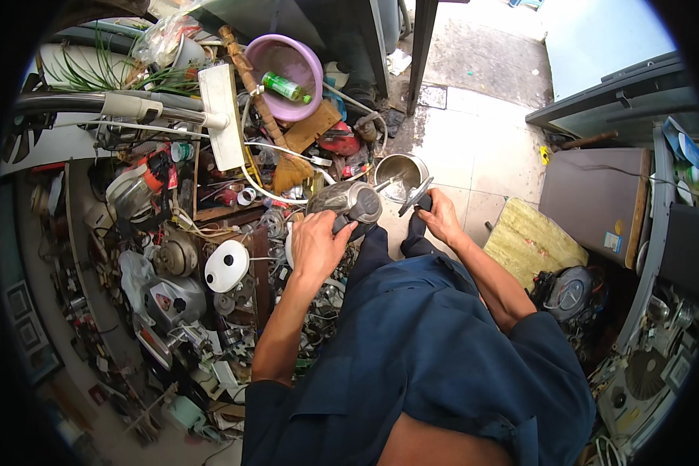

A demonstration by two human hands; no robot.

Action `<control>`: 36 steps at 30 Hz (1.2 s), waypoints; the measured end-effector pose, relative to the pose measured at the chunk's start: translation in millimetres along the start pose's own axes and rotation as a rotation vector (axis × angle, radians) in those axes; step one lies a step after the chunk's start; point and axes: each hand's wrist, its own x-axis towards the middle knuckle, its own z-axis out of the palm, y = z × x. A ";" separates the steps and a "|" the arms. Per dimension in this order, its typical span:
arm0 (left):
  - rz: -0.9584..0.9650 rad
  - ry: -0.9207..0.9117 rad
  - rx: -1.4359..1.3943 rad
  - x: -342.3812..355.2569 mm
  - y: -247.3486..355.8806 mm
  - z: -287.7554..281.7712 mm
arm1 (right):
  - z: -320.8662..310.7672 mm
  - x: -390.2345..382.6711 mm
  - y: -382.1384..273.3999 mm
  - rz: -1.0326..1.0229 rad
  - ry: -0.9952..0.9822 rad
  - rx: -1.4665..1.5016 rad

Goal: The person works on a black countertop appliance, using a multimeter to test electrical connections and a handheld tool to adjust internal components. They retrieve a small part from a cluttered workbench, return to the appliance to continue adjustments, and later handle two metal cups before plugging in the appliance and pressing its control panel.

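Observation:
My left hand (pixel 318 242) is closed round the dark handle of a clear jug (pixel 348 202) with grey parts, which lies tilted over the cluttered bench edge. To its right, my right hand (pixel 443 217) grips a thin dark disc-like piece (pixel 417 196), seen nearly edge-on. Whether that piece is a lid or a base I cannot tell. Just beyond both hands stands a round metal pot (pixel 401 172), open at the top, with something pale inside it. The jug and the disc are apart from each other.
Appliance parts and cables crowd the left bench, with a white round-faced piece (pixel 227 266) on it. A white lamp head (pixel 221 116) hangs above. Beyond are a purple basin (pixel 313 66) and a green bottle (pixel 284 86). A yellowish board (pixel 532 245) and grey cabinet (pixel 594 198) stand right.

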 end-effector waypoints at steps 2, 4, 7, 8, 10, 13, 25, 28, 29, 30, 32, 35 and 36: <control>0.017 0.006 0.015 0.8 -1.3 0.1 | 0.7 1.1 1.7 -0.005 -0.004 -0.010; 0.022 0.004 0.022 1.2 -2.6 -0.1 | 2.2 2.1 3.2 -0.011 -0.003 -0.017; 0.034 0.011 0.032 1.6 -2.8 -1.2 | 4.7 3.1 4.6 -0.017 0.003 -0.014; 0.039 0.015 0.035 1.7 -2.9 -1.8 | 5.3 3.4 4.7 -0.016 0.002 -0.009; 0.039 0.014 0.047 1.7 -4.4 -2.7 | 6.3 4.4 2.5 -0.005 -0.006 -0.007; 0.030 0.014 0.074 1.2 -5.6 -3.7 | 7.2 5.7 -2.4 0.013 -0.020 -0.011; 0.016 0.027 0.098 1.9 -10.7 -10.2 | 19.1 9.9 -3.3 -0.016 -0.007 0.026; 0.035 0.042 0.094 3.2 -13.1 -11.4 | 22.3 10.1 -4.6 -0.006 -0.009 0.032; 0.041 0.043 0.093 3.6 -13.9 -11.8 | 23.4 10.2 -5.1 0.003 -0.012 0.032; 0.042 0.041 0.098 4.2 -14.1 -12.4 | 24.4 10.4 -5.5 0.013 -0.015 0.032; 0.044 0.034 0.109 4.8 -14.1 -13.6 | 25.6 10.8 -7.2 0.021 -0.022 0.027; 0.045 0.029 0.113 4.7 -14.9 -14.4 | 27.2 11.1 -9.4 0.029 -0.026 0.026; 0.046 0.031 0.111 4.6 -15.8 -14.6 | 27.8 11.2 -10.1 0.031 -0.027 0.026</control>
